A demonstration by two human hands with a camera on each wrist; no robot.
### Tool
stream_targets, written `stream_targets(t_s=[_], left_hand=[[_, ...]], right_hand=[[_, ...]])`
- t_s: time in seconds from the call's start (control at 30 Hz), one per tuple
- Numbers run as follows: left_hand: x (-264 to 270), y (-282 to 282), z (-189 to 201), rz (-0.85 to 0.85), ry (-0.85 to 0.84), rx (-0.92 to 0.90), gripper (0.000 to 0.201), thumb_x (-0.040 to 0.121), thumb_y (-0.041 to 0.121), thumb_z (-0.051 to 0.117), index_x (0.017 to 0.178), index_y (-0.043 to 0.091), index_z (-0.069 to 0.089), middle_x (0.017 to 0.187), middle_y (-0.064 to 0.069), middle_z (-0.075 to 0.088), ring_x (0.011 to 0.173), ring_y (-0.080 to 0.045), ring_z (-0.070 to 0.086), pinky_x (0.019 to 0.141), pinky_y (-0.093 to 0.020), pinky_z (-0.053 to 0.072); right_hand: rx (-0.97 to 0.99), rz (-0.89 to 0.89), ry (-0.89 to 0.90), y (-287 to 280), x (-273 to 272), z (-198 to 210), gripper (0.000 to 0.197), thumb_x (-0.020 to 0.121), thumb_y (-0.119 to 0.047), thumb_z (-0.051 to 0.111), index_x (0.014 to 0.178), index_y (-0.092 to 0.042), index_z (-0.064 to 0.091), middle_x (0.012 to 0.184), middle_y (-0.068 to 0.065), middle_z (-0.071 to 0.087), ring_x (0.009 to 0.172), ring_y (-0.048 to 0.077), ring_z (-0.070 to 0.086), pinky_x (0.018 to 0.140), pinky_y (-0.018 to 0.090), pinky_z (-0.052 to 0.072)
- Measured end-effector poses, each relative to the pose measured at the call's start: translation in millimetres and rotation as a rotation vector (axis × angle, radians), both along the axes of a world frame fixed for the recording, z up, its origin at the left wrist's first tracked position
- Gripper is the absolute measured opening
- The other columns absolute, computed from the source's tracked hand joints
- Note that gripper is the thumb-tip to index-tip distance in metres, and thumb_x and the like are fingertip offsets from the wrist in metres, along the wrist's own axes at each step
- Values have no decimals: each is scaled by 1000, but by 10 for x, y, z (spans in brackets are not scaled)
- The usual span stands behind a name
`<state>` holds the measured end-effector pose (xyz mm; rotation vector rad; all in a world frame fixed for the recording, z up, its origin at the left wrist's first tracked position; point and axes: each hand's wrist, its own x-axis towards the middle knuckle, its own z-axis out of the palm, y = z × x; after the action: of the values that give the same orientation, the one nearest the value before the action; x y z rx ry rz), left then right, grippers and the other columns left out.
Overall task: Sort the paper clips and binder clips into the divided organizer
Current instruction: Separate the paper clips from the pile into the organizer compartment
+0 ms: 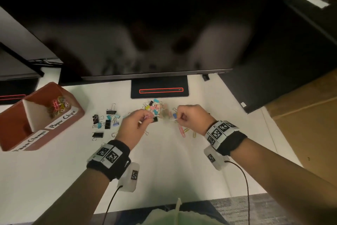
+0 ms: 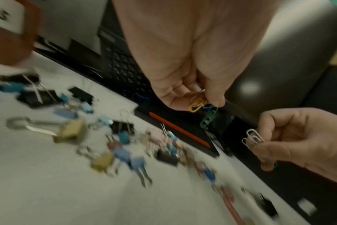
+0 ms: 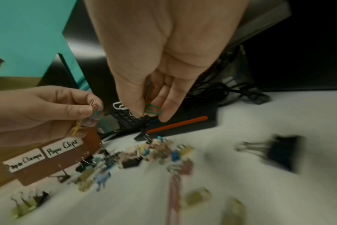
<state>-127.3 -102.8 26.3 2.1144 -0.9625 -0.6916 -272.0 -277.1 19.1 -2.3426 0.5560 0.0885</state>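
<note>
Both hands hover above a scatter of binder clips (image 1: pixel 155 109) and paper clips (image 1: pixel 184 131) on the white desk. My left hand (image 1: pixel 135 121) pinches a small bunch of coloured paper clips (image 2: pixel 199 105), yellow and green among them. My right hand (image 1: pixel 189 117) pinches white paper clips (image 2: pixel 252 137) and a green paper clip (image 3: pixel 152 110). The brown divided organizer (image 1: pixel 23 124) stands at the left, labelled "Paper Clips" (image 1: pixel 63 120) and "Paper Clamps" (image 1: pixel 31 140); its far compartment holds several coloured paper clips (image 1: pixel 57 106).
A dark monitor (image 1: pixel 145 24) fills the back, its black stand base (image 1: pixel 159 90) just behind the clip pile. Black binder clips (image 1: pixel 107 123) lie left of my left hand. Wrist-camera cables (image 1: pixel 244 179) trail toward the near desk edge. A cardboard box (image 1: pixel 310 115) sits at right.
</note>
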Motion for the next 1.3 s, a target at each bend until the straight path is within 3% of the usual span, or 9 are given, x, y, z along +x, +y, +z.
stream_targets(t_s=[0.13, 0.3, 0.37, 0.5, 0.63, 0.8, 0.93, 1.07, 1.3], left_hand=[[543, 407, 253, 226, -57, -41, 16, 87, 15, 61, 82, 31, 60, 81, 10, 62, 70, -3, 57, 64, -12, 43], [1382, 1074, 530, 418, -171, 89, 9, 88, 22, 60, 93, 14, 59, 86, -2, 63, 77, -16, 59, 72, -26, 47], [1692, 1277, 596, 487, -178, 114, 15, 89, 24, 58, 97, 11, 61, 85, 0, 62, 74, -12, 58, 67, -20, 43], [2159, 1509, 558, 566, -30, 141, 14, 92, 26, 52, 101, 18, 61, 93, -1, 65, 85, -16, 62, 82, -35, 52], [2362, 1557, 484, 528, 65, 181, 29, 98, 27, 41, 115, 11, 58, 101, -3, 62, 94, -20, 58, 90, -34, 45], [2431, 1547, 449, 460, 121, 43, 26, 95, 22, 46, 118, 28, 56, 118, 3, 60, 106, -12, 56, 98, -36, 44], [2080, 1199, 417, 221, 102, -39, 16, 92, 19, 53, 105, 21, 64, 103, 6, 66, 97, -10, 61, 90, -28, 50], [1433, 692, 297, -12, 114, 9, 13, 90, 17, 56, 100, 19, 65, 95, 8, 66, 84, -3, 59, 69, -7, 43], [243, -103, -161, -341, 124, 173, 23, 85, 19, 62, 108, 20, 62, 106, 2, 65, 84, -8, 59, 81, -24, 50]], right_hand=[[11, 105, -107, 298, 660, 238, 10, 79, -10, 65, 73, -14, 58, 69, -3, 58, 63, 15, 54, 61, 22, 44], [44, 178, -242, 932, 1799, 514, 7, 76, -6, 64, 73, -10, 59, 68, 0, 59, 63, 19, 56, 63, 27, 46], [71, 199, -260, 1252, 2268, 591, 5, 76, -5, 62, 73, -8, 60, 67, 0, 57, 63, 18, 53, 64, 28, 45], [81, 165, -138, 1804, 3111, 555, 5, 82, -7, 59, 83, -9, 64, 83, 11, 67, 77, 27, 62, 75, 37, 53], [60, 185, 73, 2050, 3456, 425, 29, 87, -24, 61, 111, -8, 62, 108, 14, 66, 100, 28, 61, 90, 37, 50], [128, 202, -126, 1951, 3082, 367, 30, 89, -21, 58, 118, -14, 60, 113, 7, 62, 100, 18, 59, 91, 27, 49], [69, 169, -239, 1463, 2257, 263, 22, 88, -19, 60, 110, -16, 63, 102, 1, 60, 84, 4, 50, 80, 13, 43], [-32, -21, -54, 825, 1196, 57, 22, 86, -14, 63, 107, -17, 65, 100, 3, 59, 82, 12, 54, 80, 29, 50], [-79, -125, 308, 86, -304, -207, 29, 82, -6, 58, 104, -22, 69, 112, 0, 60, 107, 17, 57, 98, 26, 42]])
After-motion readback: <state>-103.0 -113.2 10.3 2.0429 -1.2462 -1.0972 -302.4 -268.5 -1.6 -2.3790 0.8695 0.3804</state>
